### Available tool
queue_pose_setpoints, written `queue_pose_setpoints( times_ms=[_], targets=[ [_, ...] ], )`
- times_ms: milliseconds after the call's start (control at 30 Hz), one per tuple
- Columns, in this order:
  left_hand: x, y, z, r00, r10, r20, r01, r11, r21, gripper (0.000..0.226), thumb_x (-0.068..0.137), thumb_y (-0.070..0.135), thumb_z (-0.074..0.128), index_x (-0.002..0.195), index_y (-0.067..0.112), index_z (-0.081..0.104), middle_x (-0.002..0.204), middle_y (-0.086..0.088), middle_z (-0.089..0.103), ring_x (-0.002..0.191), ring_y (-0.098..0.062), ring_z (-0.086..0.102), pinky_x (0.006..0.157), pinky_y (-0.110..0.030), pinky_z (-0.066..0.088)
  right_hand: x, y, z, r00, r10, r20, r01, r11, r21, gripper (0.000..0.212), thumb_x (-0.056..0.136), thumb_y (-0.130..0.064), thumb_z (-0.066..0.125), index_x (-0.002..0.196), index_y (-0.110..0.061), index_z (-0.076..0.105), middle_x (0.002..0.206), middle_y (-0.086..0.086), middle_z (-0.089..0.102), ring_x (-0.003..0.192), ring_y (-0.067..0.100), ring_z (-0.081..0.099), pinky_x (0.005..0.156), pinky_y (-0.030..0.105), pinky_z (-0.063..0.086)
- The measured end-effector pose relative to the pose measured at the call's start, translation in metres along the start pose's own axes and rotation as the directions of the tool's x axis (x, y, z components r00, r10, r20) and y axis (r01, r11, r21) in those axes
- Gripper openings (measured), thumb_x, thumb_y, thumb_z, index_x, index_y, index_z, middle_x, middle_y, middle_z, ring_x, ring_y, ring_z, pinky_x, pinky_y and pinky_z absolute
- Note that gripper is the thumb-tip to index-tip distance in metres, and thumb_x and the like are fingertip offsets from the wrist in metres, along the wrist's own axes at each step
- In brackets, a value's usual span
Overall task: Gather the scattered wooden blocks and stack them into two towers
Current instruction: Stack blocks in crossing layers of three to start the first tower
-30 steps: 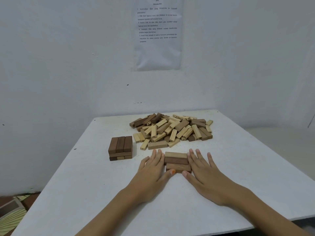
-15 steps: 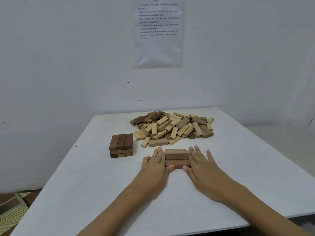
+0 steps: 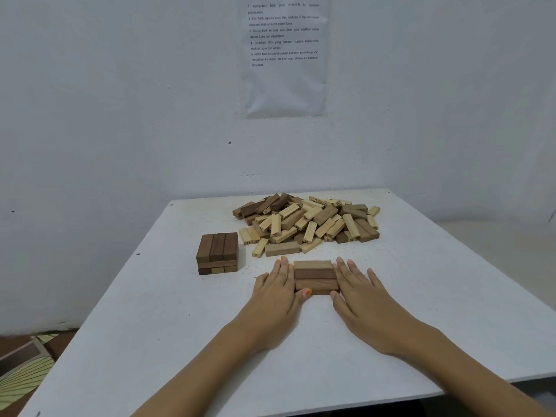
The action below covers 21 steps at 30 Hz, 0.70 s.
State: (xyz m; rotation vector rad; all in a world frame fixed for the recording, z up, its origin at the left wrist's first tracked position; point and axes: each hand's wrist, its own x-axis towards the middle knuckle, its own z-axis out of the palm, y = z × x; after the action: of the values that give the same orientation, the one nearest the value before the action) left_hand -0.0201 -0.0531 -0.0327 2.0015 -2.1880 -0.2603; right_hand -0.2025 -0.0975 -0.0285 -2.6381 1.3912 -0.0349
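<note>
Pressing straight, flat fingers against both short ends of the block row (image 3: 315, 276) lying between them, your left hand (image 3: 275, 291) and right hand (image 3: 361, 293) steady what are likely light, rigid, smooth pieces, best squeezed evenly at those ends.

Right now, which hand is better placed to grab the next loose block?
Left, probably. The left hand lies just short of the nearest loose block at the near edge of the pile; the right hand is across the three-block row from it.

Bare table (image 3: 436, 296) right; loose pile (image 3: 307, 221) blocks behind (small tower (image 3: 218, 254) left).
</note>
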Motion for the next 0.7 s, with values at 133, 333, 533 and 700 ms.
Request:
queue_pose_setpoints(
  times_ms=[133, 333, 533, 700],
  targets=[
    [0.0, -0.001, -0.003, 1.0, 0.0, -0.002, 0.0, 0.997, -0.08, 0.066, 0.102, 0.046, 0.019, 0.152, 0.009, -0.004, 0.159, -0.006, -0.012, 0.146, -0.012, -0.013, 0.117, -0.029, -0.004, 0.001, 0.003, 0.001, 1.0, -0.011, -0.006, 0.011, 0.999, 0.052, 0.06, 0.105, -0.038, 0.015, 0.152, -0.013, -0.014, 0.161, 0.0, -0.017, 0.147, 0.011, -0.018, 0.121, 0.035, -0.009],
    [-0.009, -0.008, -0.019, 0.996, -0.088, -0.014, 0.055, 0.726, -0.686, 0.078, 0.091, 0.045, 0.055, 0.153, 0.03, 0.01, 0.156, 0.014, 0.015, 0.145, -0.01, 0.012, 0.109, -0.026, 0.018, -0.004, 0.017, -0.015, 0.996, 0.078, -0.051, -0.041, 0.86, 0.508, 0.075, 0.09, -0.044, 0.059, 0.152, -0.038, 0.016, 0.153, -0.018, 0.023, 0.144, 0.018, 0.009, 0.114, 0.037, 0.019],
    [-0.011, 0.001, -0.019, 0.985, -0.119, 0.125, 0.17, 0.559, -0.812, 0.101, 0.062, 0.042, 0.049, 0.145, 0.051, -0.008, 0.153, 0.014, 0.024, 0.143, -0.017, 0.014, 0.103, -0.034, 0.021, 0.009, 0.022, -0.022, 0.999, 0.036, -0.029, -0.01, 0.783, 0.622, 0.081, 0.08, -0.043, 0.072, 0.143, -0.055, 0.023, 0.138, -0.029, 0.039, 0.131, 0.012, 0.019, 0.11, 0.034, 0.023],
    [-0.01, 0.002, -0.011, 0.981, -0.128, 0.143, 0.191, 0.575, -0.796, 0.105, 0.056, 0.038, 0.048, 0.143, 0.055, -0.009, 0.154, 0.011, 0.023, 0.145, -0.014, 0.007, 0.114, -0.044, 0.015, 0.024, 0.015, -0.023, 0.998, 0.011, -0.068, 0.027, 0.847, 0.531, 0.072, 0.075, -0.043, 0.077, 0.134, -0.051, 0.039, 0.128, -0.011, 0.037, 0.122, 0.016, 0.026, 0.097, 0.03, 0.025]
  ],
)
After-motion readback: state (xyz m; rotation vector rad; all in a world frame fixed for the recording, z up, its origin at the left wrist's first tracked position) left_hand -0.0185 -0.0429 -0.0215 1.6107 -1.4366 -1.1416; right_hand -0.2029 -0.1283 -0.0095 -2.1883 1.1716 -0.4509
